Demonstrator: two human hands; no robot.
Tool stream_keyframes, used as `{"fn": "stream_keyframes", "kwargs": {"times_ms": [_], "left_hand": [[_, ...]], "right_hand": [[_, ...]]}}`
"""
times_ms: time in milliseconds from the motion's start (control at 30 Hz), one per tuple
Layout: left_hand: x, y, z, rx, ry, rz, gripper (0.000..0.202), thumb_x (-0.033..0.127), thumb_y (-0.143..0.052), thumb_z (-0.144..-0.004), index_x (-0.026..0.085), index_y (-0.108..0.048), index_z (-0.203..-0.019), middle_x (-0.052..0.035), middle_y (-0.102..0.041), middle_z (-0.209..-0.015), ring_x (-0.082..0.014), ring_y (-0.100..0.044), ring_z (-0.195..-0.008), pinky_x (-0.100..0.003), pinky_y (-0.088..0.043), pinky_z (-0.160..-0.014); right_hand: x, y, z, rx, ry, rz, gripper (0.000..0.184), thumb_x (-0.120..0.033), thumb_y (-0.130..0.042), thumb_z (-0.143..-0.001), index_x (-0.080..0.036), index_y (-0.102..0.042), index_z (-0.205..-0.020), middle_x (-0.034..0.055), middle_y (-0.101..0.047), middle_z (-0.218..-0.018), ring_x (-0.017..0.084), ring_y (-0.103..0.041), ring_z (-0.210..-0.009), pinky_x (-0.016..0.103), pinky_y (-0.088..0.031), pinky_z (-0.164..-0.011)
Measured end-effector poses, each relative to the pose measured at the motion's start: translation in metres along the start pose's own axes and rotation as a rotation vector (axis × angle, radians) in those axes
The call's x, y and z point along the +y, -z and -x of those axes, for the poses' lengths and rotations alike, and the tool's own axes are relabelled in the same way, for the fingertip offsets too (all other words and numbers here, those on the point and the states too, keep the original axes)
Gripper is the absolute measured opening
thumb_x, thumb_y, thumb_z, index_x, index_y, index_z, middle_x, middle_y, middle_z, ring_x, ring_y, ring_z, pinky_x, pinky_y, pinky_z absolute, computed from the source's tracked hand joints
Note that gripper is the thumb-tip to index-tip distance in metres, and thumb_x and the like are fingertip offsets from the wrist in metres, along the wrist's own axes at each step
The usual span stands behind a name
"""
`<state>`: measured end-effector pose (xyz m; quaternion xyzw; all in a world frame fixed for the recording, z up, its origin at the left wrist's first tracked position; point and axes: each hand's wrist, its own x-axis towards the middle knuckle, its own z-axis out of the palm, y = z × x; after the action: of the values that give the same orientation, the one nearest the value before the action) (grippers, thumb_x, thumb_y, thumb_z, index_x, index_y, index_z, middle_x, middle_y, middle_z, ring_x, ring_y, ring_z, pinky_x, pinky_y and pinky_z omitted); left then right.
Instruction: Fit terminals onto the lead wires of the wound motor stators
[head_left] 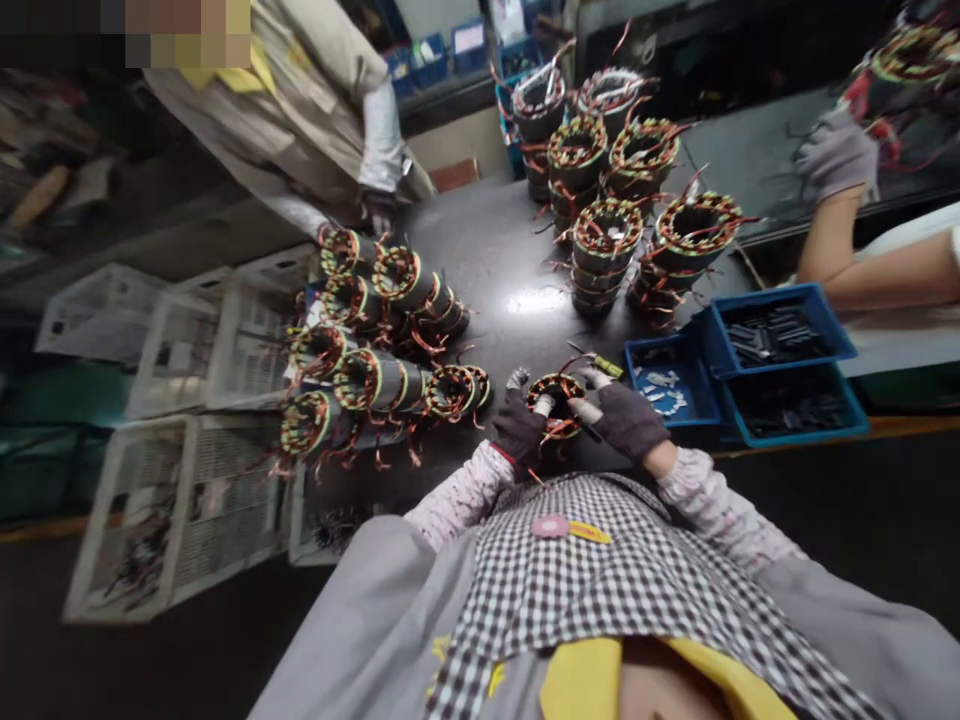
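Close in front of my apron a wound motor stator (556, 425) stands on the dark table, its ring of copper windings facing up. My left hand (519, 425), in a dark glove with bare-looking light fingertips, grips its left side, the thumb over the rim. On the right side my right hand (630, 415), gloved the same way, closes about the rim with thumb and fingers. A thin dark strip (591, 433) shows under the right thumb; whether it is held I cannot tell. Just behind the right fingers lies a yellow-handled tool (606, 366).
Stators lying on their sides (375, 378) are piled at left; upright stacks (607, 235) stand at back right. Blue bins (780, 330) with dark strips and a smaller blue bin (667, 385) with white pieces sit at right. White crates (187, 500) stand left. Co-workers' gloved hands (840, 155) are across the table.
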<state>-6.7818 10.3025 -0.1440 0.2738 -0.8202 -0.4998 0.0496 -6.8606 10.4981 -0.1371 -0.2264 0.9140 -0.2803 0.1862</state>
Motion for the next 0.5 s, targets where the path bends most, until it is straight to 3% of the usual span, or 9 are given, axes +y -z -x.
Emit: {"fn": "stream_keyframes", "kwargs": {"times_ms": [67, 133, 233, 300, 367, 433, 500], "left_hand": [[-0.006, 0.011, 0.011, -0.163, -0.286, -0.303, 0.052, 0.029, -0.068, -0.089, 0.018, -0.062, -0.140, -0.0153, -0.065, -0.146, -0.0313, -0.054, -0.143, -0.053, -0.038, -0.126], [-0.007, 0.023, 0.017, -0.368, -0.561, -0.538, 0.049, 0.032, -0.062, -0.094, 0.018, -0.063, -0.141, -0.0139, -0.065, -0.147, -0.0340, -0.048, -0.149, -0.059, -0.027, -0.131], [0.005, 0.032, 0.014, -0.583, -0.781, -0.758, 0.050, 0.042, -0.056, -0.100, 0.014, -0.064, -0.141, -0.0155, -0.069, -0.141, -0.0361, -0.053, -0.144, -0.059, -0.022, -0.131], [0.017, 0.024, 0.010, -0.681, -0.775, -0.829, 0.062, 0.051, -0.060, -0.098, 0.009, -0.061, -0.144, -0.0187, -0.074, -0.130, -0.0355, -0.063, -0.131, -0.054, -0.034, -0.126], [0.028, 0.007, 0.009, -0.699, -0.672, -0.884, 0.075, 0.054, -0.064, -0.094, 0.003, -0.054, -0.149, -0.0229, -0.075, -0.123, -0.0365, -0.069, -0.121, -0.053, -0.046, -0.116], [0.035, -0.011, 0.015, -0.633, -0.528, -0.920, 0.071, 0.043, -0.059, -0.098, -0.002, -0.049, -0.153, -0.0273, -0.074, -0.122, -0.0393, -0.070, -0.118, -0.054, -0.052, -0.105], [0.036, -0.026, 0.024, -0.567, -0.441, -0.880, 0.061, 0.029, -0.052, -0.100, -0.001, -0.050, -0.153, -0.0289, -0.074, -0.121, -0.0413, -0.070, -0.118, -0.055, -0.055, -0.098]], "right_hand": [[-0.028, 0.007, -0.012, -0.119, -0.011, 0.140, 0.043, -0.036, -0.054, -0.103, -0.013, -0.062, -0.138, 0.0198, -0.076, -0.119, 0.029, -0.072, -0.103, 0.035, -0.053, -0.086], [-0.041, 0.010, -0.021, -0.177, -0.044, 0.219, 0.034, -0.024, -0.046, -0.103, -0.009, -0.067, -0.126, 0.0229, -0.076, -0.113, 0.029, -0.073, -0.098, 0.036, -0.052, -0.085], [-0.030, 0.008, -0.019, -0.099, -0.068, 0.060, 0.033, -0.022, -0.044, -0.102, -0.013, -0.072, -0.117, 0.0192, -0.077, -0.110, 0.029, -0.073, -0.099, 0.039, -0.054, -0.089], [-0.013, 0.000, -0.003, 0.080, -0.068, -0.165, 0.037, -0.034, -0.042, -0.105, -0.018, -0.071, -0.121, 0.0145, -0.077, -0.115, 0.028, -0.072, -0.101, 0.042, -0.056, -0.094], [-0.001, -0.013, 0.019, 0.303, -0.042, -0.330, 0.048, -0.049, -0.038, -0.107, -0.020, -0.067, -0.131, 0.0142, -0.074, -0.123, 0.028, -0.072, -0.104, 0.045, -0.057, -0.097], [0.001, -0.027, 0.032, 0.461, 0.038, -0.359, 0.061, -0.060, -0.033, -0.106, -0.018, -0.065, -0.136, 0.0169, -0.071, -0.129, 0.031, -0.070, -0.113, 0.049, -0.055, -0.103], [-0.005, -0.037, 0.024, 0.525, 0.102, -0.317, 0.066, -0.064, -0.028, -0.105, -0.017, -0.066, -0.133, 0.0172, -0.070, -0.130, 0.032, -0.066, -0.123, 0.051, -0.052, -0.109]]}}
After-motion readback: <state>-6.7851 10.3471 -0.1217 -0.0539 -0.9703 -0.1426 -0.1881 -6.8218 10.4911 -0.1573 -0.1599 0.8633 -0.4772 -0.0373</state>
